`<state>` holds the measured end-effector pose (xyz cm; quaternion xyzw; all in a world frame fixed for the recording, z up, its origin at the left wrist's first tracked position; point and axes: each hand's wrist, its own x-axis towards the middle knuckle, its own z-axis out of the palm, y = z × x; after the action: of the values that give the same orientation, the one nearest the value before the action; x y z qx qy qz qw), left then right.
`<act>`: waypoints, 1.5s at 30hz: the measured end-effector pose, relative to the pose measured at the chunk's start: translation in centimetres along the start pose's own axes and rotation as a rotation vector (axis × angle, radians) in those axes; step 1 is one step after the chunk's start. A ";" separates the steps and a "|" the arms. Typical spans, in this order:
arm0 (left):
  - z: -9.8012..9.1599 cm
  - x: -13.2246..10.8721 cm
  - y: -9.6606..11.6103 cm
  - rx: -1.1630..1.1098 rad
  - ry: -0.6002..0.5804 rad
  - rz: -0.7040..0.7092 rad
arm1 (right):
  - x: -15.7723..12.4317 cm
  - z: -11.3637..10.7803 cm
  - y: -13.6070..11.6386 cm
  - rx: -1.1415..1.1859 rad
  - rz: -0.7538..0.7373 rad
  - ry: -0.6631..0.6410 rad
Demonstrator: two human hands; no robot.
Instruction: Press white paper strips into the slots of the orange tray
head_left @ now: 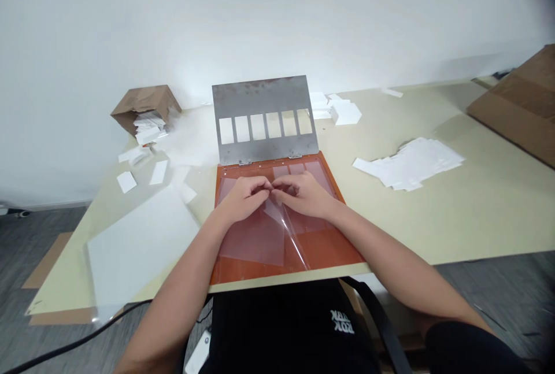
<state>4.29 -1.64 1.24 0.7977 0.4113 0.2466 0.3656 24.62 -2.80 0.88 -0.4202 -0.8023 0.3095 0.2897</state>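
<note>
Far past the left hand [247, 197] and the right hand [306, 193], a white wall [277, 21]. Under both hands, a long pale yellow table [481, 218]. Far off to the right of the right hand, a big brown box [522, 102], cut off at the side of the view. Right below both hands, an orange board [333, 250], flat on the table. Left of the left hand, a large white sheet [139, 241]. Just past both hands, a gray metal flap [260, 95], tipped up on hinges [245, 163], with six pale squares [257, 127] in a row. Well right of the right hand, a messy heap of white cards [416, 163]. Far ahead and left of the left hand, a small brown box [147, 96], with white bits [150, 126] at its open side. Between both hands and running down toward the near edge, a thin, shiny clear film [286, 226], over the orange board. In the left hand, thumb and fingers pinched on the film. In the right hand, the same pinch, just beside the left. Ahead and left of the left hand, a few loose cards [126, 182]
</note>
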 end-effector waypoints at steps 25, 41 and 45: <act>1.1 0.0 0.6 0.184 -0.004 0.225 | 0.2 0.6 1.4 -0.372 -0.124 0.232; -2.7 -0.7 1.9 0.139 -0.062 -0.023 | 2.0 0.0 -0.7 -0.239 0.199 0.181; -3.6 -1.5 1.0 0.090 -0.075 -0.032 | 3.2 0.2 -1.0 -0.262 0.220 0.121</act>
<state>1.44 -1.86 4.09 0.8154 0.4206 0.1917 0.3485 22.40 -0.58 2.15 -0.5574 -0.7661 0.2064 0.2447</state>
